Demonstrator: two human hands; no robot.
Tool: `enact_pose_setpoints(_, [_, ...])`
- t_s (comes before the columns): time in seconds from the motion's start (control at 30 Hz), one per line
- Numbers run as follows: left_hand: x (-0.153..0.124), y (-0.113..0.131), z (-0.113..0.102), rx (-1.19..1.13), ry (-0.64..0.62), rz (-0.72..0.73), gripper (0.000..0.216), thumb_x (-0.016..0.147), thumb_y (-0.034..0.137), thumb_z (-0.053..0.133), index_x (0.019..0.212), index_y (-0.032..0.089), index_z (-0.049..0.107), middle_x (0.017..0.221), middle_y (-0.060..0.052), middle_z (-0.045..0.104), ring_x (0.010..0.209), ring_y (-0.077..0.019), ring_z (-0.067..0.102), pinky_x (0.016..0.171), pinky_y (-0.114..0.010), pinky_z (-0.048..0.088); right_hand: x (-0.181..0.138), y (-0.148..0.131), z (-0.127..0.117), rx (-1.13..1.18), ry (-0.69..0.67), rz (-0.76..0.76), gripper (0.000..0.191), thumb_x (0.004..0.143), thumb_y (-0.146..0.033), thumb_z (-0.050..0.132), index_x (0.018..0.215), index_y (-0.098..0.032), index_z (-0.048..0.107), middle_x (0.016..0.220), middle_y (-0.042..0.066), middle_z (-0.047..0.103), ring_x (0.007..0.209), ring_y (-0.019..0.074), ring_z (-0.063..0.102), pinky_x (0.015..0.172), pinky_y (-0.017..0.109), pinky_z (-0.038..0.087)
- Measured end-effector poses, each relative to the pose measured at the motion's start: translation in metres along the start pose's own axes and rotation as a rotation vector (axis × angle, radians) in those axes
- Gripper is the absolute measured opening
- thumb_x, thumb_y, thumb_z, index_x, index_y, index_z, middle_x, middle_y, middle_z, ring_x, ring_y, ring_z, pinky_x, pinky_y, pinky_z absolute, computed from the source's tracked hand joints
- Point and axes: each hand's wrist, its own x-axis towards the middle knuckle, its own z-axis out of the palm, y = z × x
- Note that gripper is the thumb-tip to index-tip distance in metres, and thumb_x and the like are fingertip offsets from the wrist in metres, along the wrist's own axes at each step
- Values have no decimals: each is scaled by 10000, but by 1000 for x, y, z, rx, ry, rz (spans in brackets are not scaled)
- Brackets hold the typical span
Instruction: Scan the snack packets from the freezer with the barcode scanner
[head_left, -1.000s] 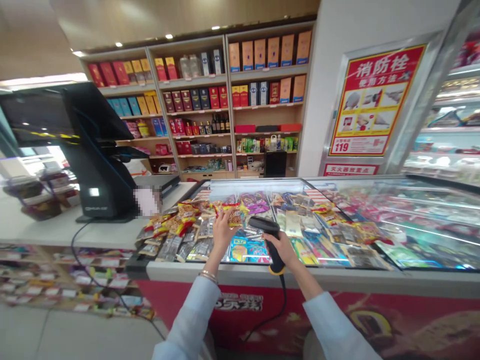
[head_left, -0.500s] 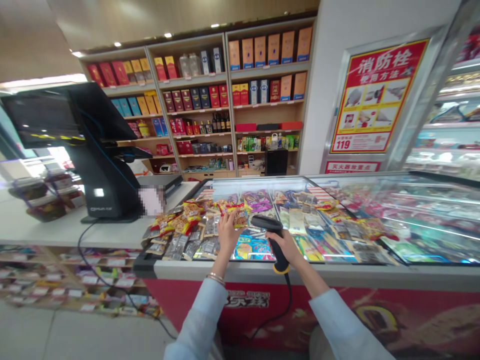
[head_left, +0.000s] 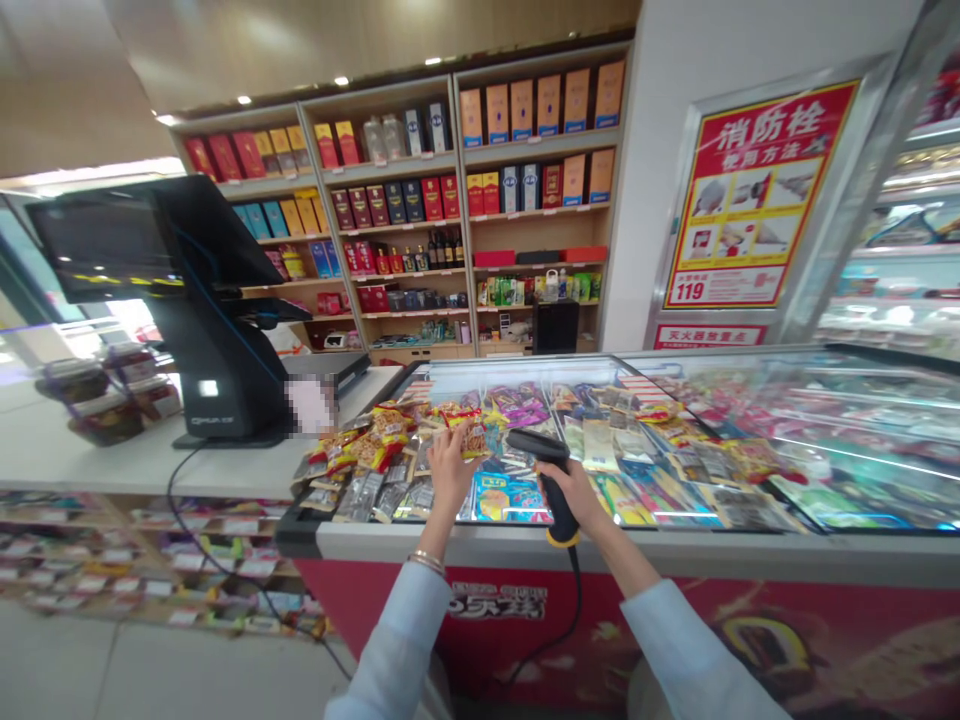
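My left hand pinches a small red and yellow snack packet above the glass lid of a chest freezer. My right hand is wrapped round the grip of a black barcode scanner with a yellow base; its head faces the packet from the right, a short gap away. A black cable hangs from the scanner down the freezer's red front. To the left of my left hand, a pile of snack packets lies on the lid.
A black checkout terminal with a screen stands on the white counter at left, baskets of goods beside it. Wooden shelves of boxes and bottles line the back wall. A red fire-hydrant poster hangs at right.
The packet and scanner stay close together; my left hand has shifted slightly on the packet. The view has drifted a little to the left.
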Motion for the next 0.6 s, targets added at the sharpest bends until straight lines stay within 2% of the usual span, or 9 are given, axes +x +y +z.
enact_pose_setpoints(0.2, [29, -35, -36, 188, 58, -65, 617, 814, 273, 708, 1402, 290, 524, 1150, -105, 615, 1098, -287, 601, 981, -437, 445, 14, 5, 19, 127, -6, 24, 285, 637, -432, 744, 679, -162, 662, 491, -8, 599, 367, 129, 525, 370, 249, 417])
enact_pose_setpoints(0.3, [42, -55, -43, 261, 82, -42, 627, 827, 260, 691, 1427, 268, 513, 1219, -144, 619, 1166, -311, 593, 1037, -476, 432, 26, 9, 37, 179, -4, 31, 279, 636, -426, 743, 678, -164, 657, 490, -6, 603, 366, 129, 524, 366, 248, 421])
enact_pose_setpoints(0.37, [44, -65, -41, 299, 143, -21, 565, 859, 250, 649, 1414, 259, 538, 1387, -178, 549, 1312, -338, 511, 1102, -511, 386, 37, 13, 51, 233, 0, 53, 273, 629, -423, 741, 665, -170, 643, 477, -8, 598, 356, 127, 515, 357, 245, 413])
enact_pose_setpoints(0.47, [35, -74, -29, 323, 233, 40, 444, 916, 229, 551, 1358, 233, 599, 1582, -163, 372, 1486, -352, 298, 1193, -565, 262, 52, 23, 75, 330, -4, 91, 270, 617, -418, 744, 634, -179, 619, 472, -8, 598, 362, 120, 513, 366, 237, 422])
enact_pose_setpoints(0.53, [22, -77, -18, 326, 227, 122, 416, 936, 200, 495, 1334, 203, 619, 1595, -153, 359, 1512, -333, 250, 1221, -579, 203, 59, 35, 90, 404, 7, 122, 275, 608, -422, 744, 619, -181, 613, 475, -10, 596, 368, 114, 514, 371, 230, 426])
enact_pose_setpoints(0.6, [7, -79, -8, 332, 192, 213, 428, 946, 166, 453, 1342, 200, 611, 1578, -131, 398, 1505, -297, 285, 1234, -553, 209, 63, 48, 102, 474, 27, 155, 284, 600, -433, 740, 599, -185, 601, 464, -14, 580, 361, 111, 503, 360, 227, 413])
